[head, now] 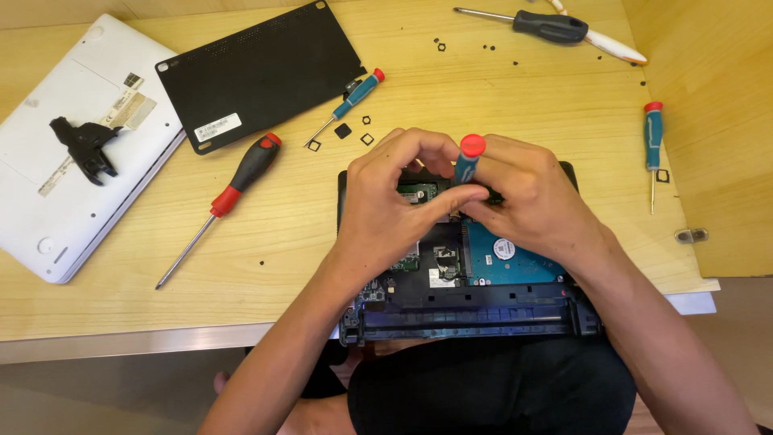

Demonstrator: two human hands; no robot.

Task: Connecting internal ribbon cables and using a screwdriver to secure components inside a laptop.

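Observation:
An opened black laptop base (471, 310) lies at the table's near edge, with a blue hard drive (507, 258) and green circuit board showing inside. My right hand (527, 193) holds a small teal screwdriver with a red cap (468, 159) upright over the laptop's insides. My left hand (390, 201) is curled beside it, thumb and fingers touching the screwdriver's shaft. Both hands hide the screwdriver's tip and the spot beneath it.
A black cover panel (262, 72) and a white laptop (72, 153) with a black plastic part (84, 145) lie at the left. Scattered screwdrivers: a red-black one (229, 197), teal ones (354, 95) (653, 137), a black-handled one (547, 26). Several small screws and square pads dot the table.

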